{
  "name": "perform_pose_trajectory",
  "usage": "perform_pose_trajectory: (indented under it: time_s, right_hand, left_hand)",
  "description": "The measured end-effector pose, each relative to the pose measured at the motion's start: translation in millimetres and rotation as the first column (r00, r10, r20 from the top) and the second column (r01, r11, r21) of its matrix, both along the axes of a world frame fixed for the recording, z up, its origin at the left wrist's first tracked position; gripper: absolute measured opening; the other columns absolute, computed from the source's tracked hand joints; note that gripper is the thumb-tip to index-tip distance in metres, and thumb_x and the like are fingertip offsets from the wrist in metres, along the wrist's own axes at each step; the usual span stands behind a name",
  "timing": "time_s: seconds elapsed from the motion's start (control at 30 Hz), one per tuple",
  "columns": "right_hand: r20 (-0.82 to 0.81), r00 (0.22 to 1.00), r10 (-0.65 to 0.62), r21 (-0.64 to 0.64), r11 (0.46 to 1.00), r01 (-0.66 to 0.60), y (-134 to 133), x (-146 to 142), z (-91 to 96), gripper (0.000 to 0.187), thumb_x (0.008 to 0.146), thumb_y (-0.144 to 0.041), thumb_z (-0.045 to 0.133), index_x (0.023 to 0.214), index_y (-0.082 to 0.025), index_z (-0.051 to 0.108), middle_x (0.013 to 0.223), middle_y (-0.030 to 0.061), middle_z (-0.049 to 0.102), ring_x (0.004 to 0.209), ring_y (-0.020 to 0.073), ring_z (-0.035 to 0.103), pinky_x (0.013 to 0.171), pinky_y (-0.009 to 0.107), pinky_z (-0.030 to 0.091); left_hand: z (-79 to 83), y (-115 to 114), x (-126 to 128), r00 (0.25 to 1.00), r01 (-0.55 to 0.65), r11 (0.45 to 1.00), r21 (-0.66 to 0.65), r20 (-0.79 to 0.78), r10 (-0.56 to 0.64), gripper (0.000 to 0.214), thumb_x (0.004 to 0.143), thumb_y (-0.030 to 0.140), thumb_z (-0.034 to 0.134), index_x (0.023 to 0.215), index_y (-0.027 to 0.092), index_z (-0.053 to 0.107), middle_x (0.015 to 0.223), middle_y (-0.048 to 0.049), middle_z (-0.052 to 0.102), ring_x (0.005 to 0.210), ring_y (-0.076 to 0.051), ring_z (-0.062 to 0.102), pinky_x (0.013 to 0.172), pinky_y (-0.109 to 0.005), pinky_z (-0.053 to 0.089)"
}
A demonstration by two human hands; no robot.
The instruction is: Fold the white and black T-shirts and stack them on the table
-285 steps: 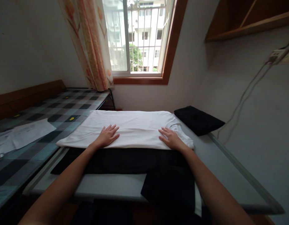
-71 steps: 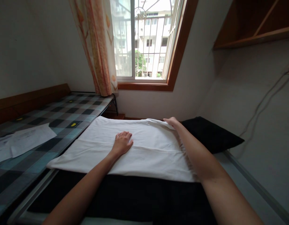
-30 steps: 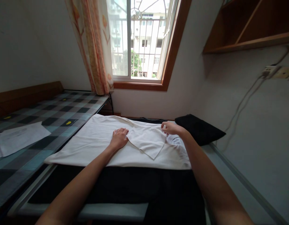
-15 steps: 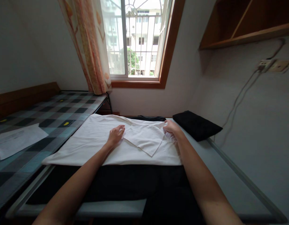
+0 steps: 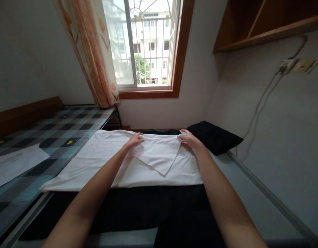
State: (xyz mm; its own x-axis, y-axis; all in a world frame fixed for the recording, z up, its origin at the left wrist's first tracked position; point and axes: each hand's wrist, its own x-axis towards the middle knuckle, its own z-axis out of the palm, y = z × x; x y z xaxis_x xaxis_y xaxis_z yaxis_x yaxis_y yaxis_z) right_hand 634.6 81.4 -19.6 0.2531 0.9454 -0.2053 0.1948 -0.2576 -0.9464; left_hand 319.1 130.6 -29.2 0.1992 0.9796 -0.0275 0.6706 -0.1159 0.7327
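A white T-shirt (image 5: 97, 162) lies spread over black cloth (image 5: 138, 206), one sleeve (image 5: 159, 156) folded onto its body with a corner pointing toward me. At the far edge of the shirt, my left hand (image 5: 135, 141) has its fingers curled over the fabric at the left end of the folded sleeve. My right hand (image 5: 190, 139) holds the same far edge near the shirt's right end, thumb and fingers around the cloth. The undersides of both grips are hidden.
A folded black cloth bundle (image 5: 215, 137) rests on the pale table (image 5: 241, 193) by the right wall. To the left is a checkered mattress (image 5: 71, 122) with a paper sheet (image 5: 19, 163). A wooden shelf (image 5: 267, 38) and a plugged cable (image 5: 257, 110) are at the right.
My left hand has moved right and away from me, from lying on the shirt to its far edge. My right hand stays at the far edge, its fingers shifted slightly. The view has shifted a little.
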Motion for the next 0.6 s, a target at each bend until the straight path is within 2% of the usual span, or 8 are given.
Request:
perform_pose_trajectory:
  time_s: [0.1, 0.17, 0.23, 0.33, 0.47, 0.6]
  right_hand:
    - [-0.121, 0.989, 0.081, -0.031, 0.996, -0.086, -6, 6, 4.7, 0.076, 0.076, -0.017, 0.068, 0.143, -0.021, 0.031, 0.093, 0.0074, 0.065, 0.065, 0.0143, 0.063, 0.063, 0.028, 0.057]
    - [-0.163, 0.984, 0.073, -0.022, 0.997, -0.077, -8, 10, 7.0, 0.079, 0.077, -0.014, 0.068, 0.145, -0.022, 0.028, 0.09, 0.0053, 0.065, 0.064, 0.0135, 0.063, 0.063, 0.026, 0.057]
    - [-0.201, 0.978, 0.06, -0.015, 0.998, -0.064, -9, 14, 8.0, 0.081, 0.077, -0.01, 0.068, 0.146, -0.021, 0.027, 0.086, 0.0032, 0.065, 0.065, 0.0125, 0.065, 0.065, 0.024, 0.057]
    - [-0.236, 0.966, 0.101, -0.04, 0.993, -0.113, -8, 18, 7.4, 0.08, 0.078, -0.011, 0.071, 0.145, -0.019, 0.03, 0.082, 0.0025, 0.065, 0.064, 0.0126, 0.066, 0.065, 0.024, 0.058]
    - [-0.141, 0.98, 0.144, -0.139, 0.977, -0.163, -8, 19, 5.8, 0.072, 0.085, -0.024, 0.068, 0.146, -0.016, 0.03, 0.068, 0.0008, 0.063, 0.053, 0.0132, 0.063, 0.051, 0.023, 0.054]
    - [-0.041, 0.956, 0.292, -0.162, 0.942, -0.294, -9, 19, 7.3, 0.074, 0.081, -0.026, 0.073, 0.144, -0.018, 0.035, 0.065, 0.0004, 0.065, 0.05, 0.0116, 0.061, 0.04, 0.015, 0.042]
  left_hand:
    - [2.8, 8, 10, 1.0, 0.005, 0.998, -0.055, 0.022, -0.004, 0.052, 0.077, 0.026, 0.061, 0.128, 0.017, 0.054, 0.087, -0.0053, 0.067, 0.067, -0.014, 0.061, 0.059, -0.023, 0.048]
    - [4.6, 11, 13, 0.999, 0.007, 0.995, -0.104, 0.036, -0.003, 0.052, 0.076, 0.026, 0.062, 0.127, 0.017, 0.056, 0.077, -0.0023, 0.063, 0.055, -0.012, 0.055, 0.051, -0.022, 0.043]
    - [6.6, 14, 16, 0.997, -0.001, 0.986, -0.165, 0.073, 0.013, 0.046, 0.072, 0.026, 0.068, 0.118, 0.017, 0.063, 0.065, 0.0013, 0.057, 0.048, -0.009, 0.048, 0.046, -0.021, 0.037]
    - [8.6, 19, 24, 0.989, -0.034, 0.976, -0.216, 0.134, 0.064, 0.034, 0.065, 0.024, 0.076, 0.097, 0.014, 0.071, 0.056, 0.0035, 0.051, 0.047, -0.007, 0.042, 0.044, -0.019, 0.031]
    - [7.3, 26, 39, 0.973, -0.109, 0.978, -0.18, 0.181, 0.142, 0.023, 0.071, 0.028, 0.07, 0.088, 0.012, 0.07, 0.054, 0.0029, 0.049, 0.048, -0.008, 0.04, 0.043, -0.019, 0.027]
    - [1.8, 30, 46, 0.952, -0.154, 0.979, -0.134, 0.244, 0.184, 0.015, 0.071, 0.025, 0.066, 0.081, 0.014, 0.068, 0.058, 0.0004, 0.054, 0.053, -0.01, 0.046, 0.045, -0.019, 0.031]
